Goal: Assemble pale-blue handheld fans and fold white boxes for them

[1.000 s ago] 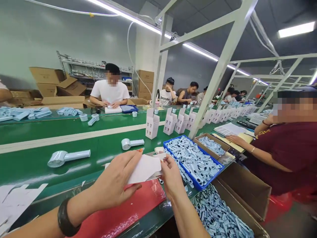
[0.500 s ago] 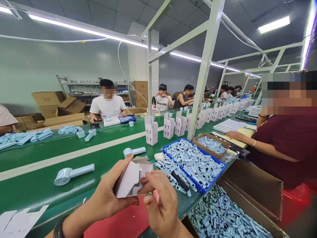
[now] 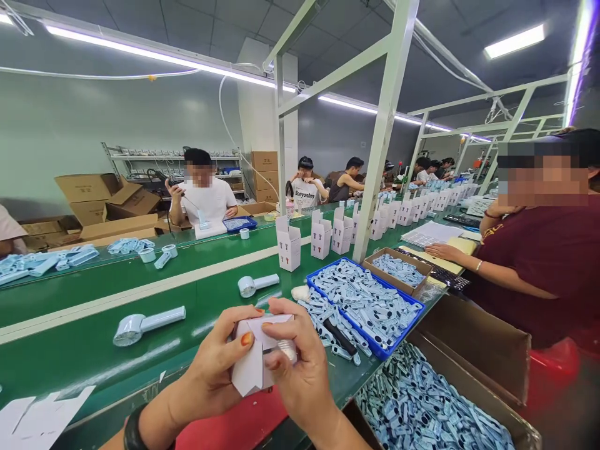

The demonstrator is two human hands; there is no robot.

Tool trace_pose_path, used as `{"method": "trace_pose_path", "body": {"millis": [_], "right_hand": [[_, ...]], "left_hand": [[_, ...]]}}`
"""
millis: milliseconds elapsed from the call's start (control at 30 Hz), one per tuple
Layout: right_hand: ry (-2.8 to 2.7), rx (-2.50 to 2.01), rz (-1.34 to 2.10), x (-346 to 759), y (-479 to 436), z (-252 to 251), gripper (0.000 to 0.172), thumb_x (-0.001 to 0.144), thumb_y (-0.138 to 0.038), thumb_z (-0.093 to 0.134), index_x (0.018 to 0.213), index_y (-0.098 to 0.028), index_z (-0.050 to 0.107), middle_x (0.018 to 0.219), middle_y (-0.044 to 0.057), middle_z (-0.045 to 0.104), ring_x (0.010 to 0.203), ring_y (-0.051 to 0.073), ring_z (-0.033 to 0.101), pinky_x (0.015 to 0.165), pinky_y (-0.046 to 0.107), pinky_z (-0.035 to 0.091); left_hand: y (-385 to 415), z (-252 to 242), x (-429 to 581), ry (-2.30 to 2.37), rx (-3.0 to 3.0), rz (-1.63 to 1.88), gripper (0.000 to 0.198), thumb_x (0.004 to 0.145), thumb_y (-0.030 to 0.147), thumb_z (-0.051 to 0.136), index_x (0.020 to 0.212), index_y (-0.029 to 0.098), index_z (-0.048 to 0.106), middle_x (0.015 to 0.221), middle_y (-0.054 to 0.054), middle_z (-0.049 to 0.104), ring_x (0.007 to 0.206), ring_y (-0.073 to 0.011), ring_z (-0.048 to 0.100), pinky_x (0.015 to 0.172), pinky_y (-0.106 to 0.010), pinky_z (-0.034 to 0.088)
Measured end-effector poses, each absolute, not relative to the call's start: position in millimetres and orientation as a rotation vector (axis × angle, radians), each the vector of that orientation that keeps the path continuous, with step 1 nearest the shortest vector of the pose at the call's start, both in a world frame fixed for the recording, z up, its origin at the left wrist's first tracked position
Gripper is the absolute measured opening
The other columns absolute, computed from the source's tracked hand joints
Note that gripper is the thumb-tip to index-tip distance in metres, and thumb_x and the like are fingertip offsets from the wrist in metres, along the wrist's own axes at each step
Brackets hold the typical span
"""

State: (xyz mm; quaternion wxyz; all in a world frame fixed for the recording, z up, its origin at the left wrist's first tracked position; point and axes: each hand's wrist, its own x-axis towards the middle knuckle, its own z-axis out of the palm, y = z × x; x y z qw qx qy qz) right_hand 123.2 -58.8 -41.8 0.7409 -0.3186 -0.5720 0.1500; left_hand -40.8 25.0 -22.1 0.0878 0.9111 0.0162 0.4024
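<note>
the left hand (image 3: 213, 369) and the right hand (image 3: 300, 375) both pinch a small white carton (image 3: 255, 359), held in the air just above the near edge of the green belt (image 3: 94, 350). the left thumb presses a flap at the front, while the right fingers curl over the top and right side. the card looks thin, so i judge that too hard a squeeze could crease a panel, and a flap pushed in crooked could tear at its fold or spring back out. with both thumbs so close together, the carton could also slip and fall onto the red sheet (image 3: 234, 428) below.

from the left: flat white card blanks (image 3: 37, 412) lie at the near corner, and a pale handheld fan (image 3: 147, 324) lies on the belt, with a second fan (image 3: 257, 284) farther along. folded cartons (image 3: 288, 247) stand in a row beyond it. a blue tray (image 3: 368, 303) full of small pale blue parts sits just right of the hands, and loose parts spill beside it, crowding that side. a brown box (image 3: 469, 362) of more parts stands lower right, and a person in a dark red shirt (image 3: 548, 269) sits close by.
</note>
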Motion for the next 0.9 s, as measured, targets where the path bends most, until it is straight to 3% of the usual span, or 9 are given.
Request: {"method": "trace_pose_path", "body": {"millis": [133, 200, 267, 333, 433, 533, 633, 733, 900], "right_hand": [[-1.186, -0.792, 0.362, 115, -60, -42, 0.017, 0.099, -0.030, 0.057, 0.109, -0.031, 0.072, 0.133, 0.007, 0.062, 0.130, 0.025, 0.060, 0.107, 0.045, 0.053], [-1.185, -0.769, 0.437, 115, -62, -42, 0.028, 0.104, -0.032, 0.047, 0.124, -0.031, 0.067, 0.142, 0.008, 0.058, 0.135, 0.025, 0.056, 0.112, 0.047, 0.050], [-1.225, -0.686, 0.493, 118, -64, -42, 0.046, 0.106, -0.041, 0.041, 0.151, -0.032, 0.045, 0.156, 0.009, 0.046, 0.145, 0.027, 0.047, 0.118, 0.050, 0.045], [-1.329, -0.667, 0.469, 123, -63, -43, 0.075, 0.100, -0.051, 0.055, 0.163, -0.032, 0.020, 0.164, 0.011, 0.035, 0.151, 0.031, 0.038, 0.120, 0.054, 0.041], [-1.503, -0.752, 0.296, 129, -58, -47, 0.103, 0.083, -0.044, 0.080, 0.164, -0.035, 0.017, 0.160, 0.011, 0.041, 0.147, 0.034, 0.044, 0.117, 0.053, 0.045], [-1.578, -0.767, 0.113, 135, -56, -53, 0.100, 0.081, -0.028, 0.076, 0.163, -0.035, 0.020, 0.152, 0.010, 0.049, 0.137, 0.032, 0.053, 0.113, 0.051, 0.048], [-1.649, -0.792, -0.002, 140, -61, -59, 0.095, 0.079, -0.019, 0.068, 0.163, -0.031, 0.024, 0.146, 0.012, 0.050, 0.134, 0.032, 0.053, 0.112, 0.052, 0.048], [-1.691, -0.812, -0.012, 143, -66, -63, 0.095, 0.078, -0.016, 0.066, 0.163, -0.029, 0.025, 0.144, 0.012, 0.049, 0.131, 0.031, 0.053, 0.108, 0.051, 0.049], [-1.730, -0.812, 0.004, 143, -66, -68, 0.094, 0.077, -0.009, 0.061, 0.163, -0.028, 0.026, 0.143, 0.012, 0.046, 0.131, 0.030, 0.051, 0.108, 0.050, 0.049]], "left_hand": [[27, -20, -39, 0.081, 2.780, 1.199, 0.080, 0.092, 0.034, 0.071, 0.158, 0.042, 0.027, 0.141, -0.015, 0.046, 0.130, -0.0316, 0.052, 0.102, -0.050, 0.054], [30, -14, -40, 0.075, 2.828, 1.214, 0.078, 0.090, 0.041, 0.073, 0.157, 0.036, 0.033, 0.141, -0.016, 0.048, 0.128, -0.0325, 0.053, 0.102, -0.048, 0.054], [30, -7, -42, 0.074, 2.760, 1.290, 0.077, 0.088, 0.045, 0.075, 0.155, 0.035, 0.037, 0.135, -0.014, 0.053, 0.121, -0.0306, 0.057, 0.094, -0.043, 0.056], [26, -1, -44, 0.115, 2.525, 1.430, 0.076, 0.084, 0.051, 0.079, 0.149, 0.036, 0.044, 0.124, -0.010, 0.059, 0.108, -0.0267, 0.060, 0.083, -0.037, 0.057], [10, 5, -46, 0.207, 2.073, 1.438, 0.066, 0.080, 0.060, 0.079, 0.137, 0.039, 0.054, 0.119, -0.006, 0.061, 0.096, -0.0229, 0.063, 0.073, -0.032, 0.058], [-9, 7, -47, 0.280, 1.674, 1.167, 0.045, 0.086, 0.065, 0.068, 0.119, 0.036, 0.062, 0.129, -0.006, 0.061, 0.103, -0.0265, 0.066, 0.075, -0.036, 0.060], [-22, 5, -45, 0.347, 1.334, 0.998, 0.023, 0.089, 0.047, 0.073, 0.103, 0.032, 0.062, 0.130, -0.003, 0.064, 0.106, -0.0241, 0.068, 0.076, -0.032, 0.059], [-26, -2, -41, 0.397, 1.180, 0.951, 0.029, 0.086, 0.034, 0.078, 0.109, 0.034, 0.061, 0.130, -0.002, 0.064, 0.100, -0.0191, 0.067, 0.078, -0.029, 0.058], [-24, -11, -37, 0.489, 1.169, 0.866, 0.036, 0.084, 0.035, 0.077, 0.116, 0.030, 0.061, 0.127, -0.004, 0.062, 0.092, -0.0171, 0.065, 0.072, -0.026, 0.055]]}}
